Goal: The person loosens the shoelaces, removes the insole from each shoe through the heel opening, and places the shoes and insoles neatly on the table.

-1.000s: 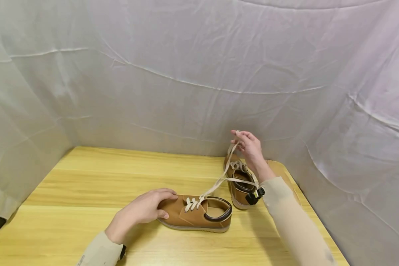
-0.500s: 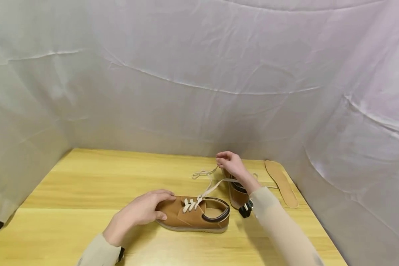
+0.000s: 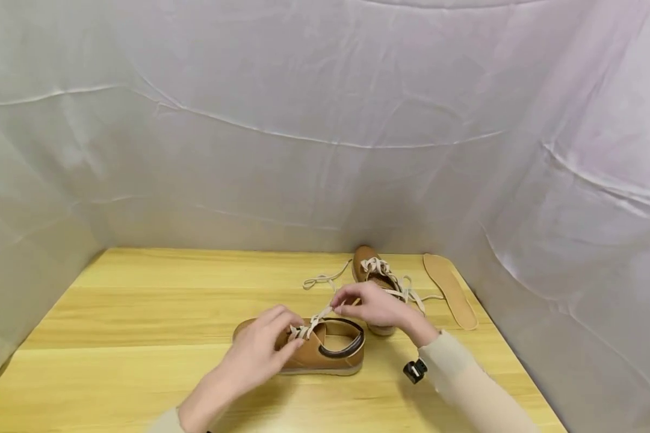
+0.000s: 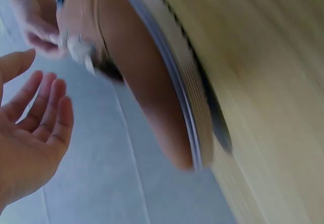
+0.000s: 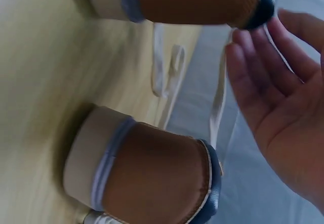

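Note:
A brown lace-up shoe [image 3: 325, 362] with a dark collar stands on the table, toe to the left. My left hand [image 3: 262, 346] is over its front, fingertips near the crossed laces; in the left wrist view this hand [image 4: 30, 138] has loosely bent fingers with nothing between them. At the shoe's opening, my right hand [image 3: 374, 307] pinches the pale shoelace [image 3: 323, 313] between thumb and fingers. The right wrist view has the right hand [image 5: 288, 87] beside the shoe's heel [image 5: 197, 1], with its fingertips partly hidden behind the collar. A strand of lace [image 5: 217, 102] runs down from there.
Behind the right hand stands a second brown shoe [image 3: 362, 255], its laces loose. A tan insole [image 3: 449, 291] lies at the table's right. One loose lace [image 3: 319, 281] trails on the wooden table [image 3: 141, 313]. Grey cloth [image 3: 238, 174] hangs around the back and sides.
My right hand has come down and toward me, from above the far shoe to the near shoe's laces. The left hand has shifted right from the toe to the lacing.

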### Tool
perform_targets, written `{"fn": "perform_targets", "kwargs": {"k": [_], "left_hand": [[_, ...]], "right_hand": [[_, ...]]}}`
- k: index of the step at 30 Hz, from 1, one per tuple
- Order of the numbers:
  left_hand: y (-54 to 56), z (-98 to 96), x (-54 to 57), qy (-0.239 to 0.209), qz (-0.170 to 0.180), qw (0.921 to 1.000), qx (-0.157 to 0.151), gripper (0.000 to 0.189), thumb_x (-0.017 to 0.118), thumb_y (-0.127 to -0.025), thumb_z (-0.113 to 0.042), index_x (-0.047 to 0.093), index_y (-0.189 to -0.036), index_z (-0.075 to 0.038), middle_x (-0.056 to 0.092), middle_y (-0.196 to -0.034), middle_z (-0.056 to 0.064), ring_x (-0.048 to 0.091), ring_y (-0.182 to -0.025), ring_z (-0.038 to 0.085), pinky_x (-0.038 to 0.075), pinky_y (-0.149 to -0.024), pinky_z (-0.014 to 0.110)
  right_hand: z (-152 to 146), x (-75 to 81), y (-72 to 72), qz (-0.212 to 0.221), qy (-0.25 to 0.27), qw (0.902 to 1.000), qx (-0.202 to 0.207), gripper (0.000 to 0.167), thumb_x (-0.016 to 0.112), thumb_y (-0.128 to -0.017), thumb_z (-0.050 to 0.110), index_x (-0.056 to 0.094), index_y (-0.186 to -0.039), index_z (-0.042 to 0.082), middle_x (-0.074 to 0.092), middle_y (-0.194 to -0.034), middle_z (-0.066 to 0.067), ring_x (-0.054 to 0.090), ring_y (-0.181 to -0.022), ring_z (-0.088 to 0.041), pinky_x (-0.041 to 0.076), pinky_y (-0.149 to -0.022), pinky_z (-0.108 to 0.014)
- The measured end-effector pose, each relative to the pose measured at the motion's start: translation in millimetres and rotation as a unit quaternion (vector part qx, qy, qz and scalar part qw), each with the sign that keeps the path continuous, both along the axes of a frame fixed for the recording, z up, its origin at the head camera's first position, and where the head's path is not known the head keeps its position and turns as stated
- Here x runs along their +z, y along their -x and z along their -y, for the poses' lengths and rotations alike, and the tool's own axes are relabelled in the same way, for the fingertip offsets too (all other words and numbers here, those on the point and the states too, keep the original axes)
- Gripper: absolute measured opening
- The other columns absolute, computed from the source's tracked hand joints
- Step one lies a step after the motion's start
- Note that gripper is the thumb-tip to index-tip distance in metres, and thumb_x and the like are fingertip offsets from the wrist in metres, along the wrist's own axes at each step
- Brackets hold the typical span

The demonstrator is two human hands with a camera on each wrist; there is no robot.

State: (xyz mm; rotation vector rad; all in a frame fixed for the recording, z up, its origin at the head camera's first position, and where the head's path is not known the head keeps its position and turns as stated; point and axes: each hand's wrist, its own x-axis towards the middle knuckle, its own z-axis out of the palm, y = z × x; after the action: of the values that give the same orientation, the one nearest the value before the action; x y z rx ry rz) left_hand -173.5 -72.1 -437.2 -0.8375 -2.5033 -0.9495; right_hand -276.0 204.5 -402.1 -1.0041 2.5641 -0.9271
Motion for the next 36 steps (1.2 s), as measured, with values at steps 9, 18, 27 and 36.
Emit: {"fn": "perform_targets", "kwargs": {"k": [9, 18, 27, 36], "left_hand": [[-1.6, -27.4, -10.4, 0.165, -0.107, 0.9793, -0.050, 0.025, 0.084, -0.088, -0.021, 0.076, -0.112, -0.022, 0.069, -0.113, -0.009, 0.065, -0.104, 0.013, 0.058, -0.086, 0.031], [-0.4, -15.6, -8.8, 0.176, -0.094, 0.9791, -0.042, 0.018, 0.086, -0.085, -0.016, 0.075, -0.098, -0.023, 0.060, -0.100, -0.010, 0.062, -0.090, 0.010, 0.058, -0.072, 0.025], [21.3, 17.3, -8.1, 0.115, -0.045, 0.9919, -0.029, 0.025, 0.083, -0.080, 0.005, 0.077, -0.098, -0.012, 0.071, -0.112, -0.002, 0.071, -0.102, 0.019, 0.062, -0.087, 0.036], [25.5, 33.2, -5.8, -0.071, 0.130, 0.9882, 0.039, 0.021, 0.079, -0.089, 0.000, 0.073, -0.107, -0.008, 0.068, -0.114, 0.001, 0.070, -0.101, 0.020, 0.063, -0.084, 0.034]], "right_hand": [[6.6, -23.8, -7.4, -0.075, -0.051, 0.9954, 0.032, 0.018, 0.071, -0.098, 0.016, 0.082, -0.113, 0.017, 0.077, -0.107, 0.005, 0.067, -0.096, -0.011, 0.058, -0.083, -0.036], [18.7, -29.5, -22.4, -0.091, -0.032, 0.9950, -0.026, 0.016, 0.074, -0.096, 0.013, 0.083, -0.109, 0.014, 0.079, -0.098, 0.003, 0.057, -0.071, 0.000, 0.049, -0.062, -0.019], [47.2, -37.7, -50.8, 0.000, 0.041, 0.9909, -0.128, 0.043, 0.068, -0.091, 0.007, 0.069, -0.134, 0.003, 0.074, -0.121, -0.019, 0.057, -0.052, -0.003, 0.049, -0.046, -0.021], [76.0, -44.2, -73.4, 0.073, 0.124, 0.9720, -0.186, 0.036, 0.077, -0.094, 0.021, 0.068, -0.121, 0.000, 0.074, -0.109, -0.011, 0.074, -0.076, -0.016, 0.060, -0.061, -0.025]]}}
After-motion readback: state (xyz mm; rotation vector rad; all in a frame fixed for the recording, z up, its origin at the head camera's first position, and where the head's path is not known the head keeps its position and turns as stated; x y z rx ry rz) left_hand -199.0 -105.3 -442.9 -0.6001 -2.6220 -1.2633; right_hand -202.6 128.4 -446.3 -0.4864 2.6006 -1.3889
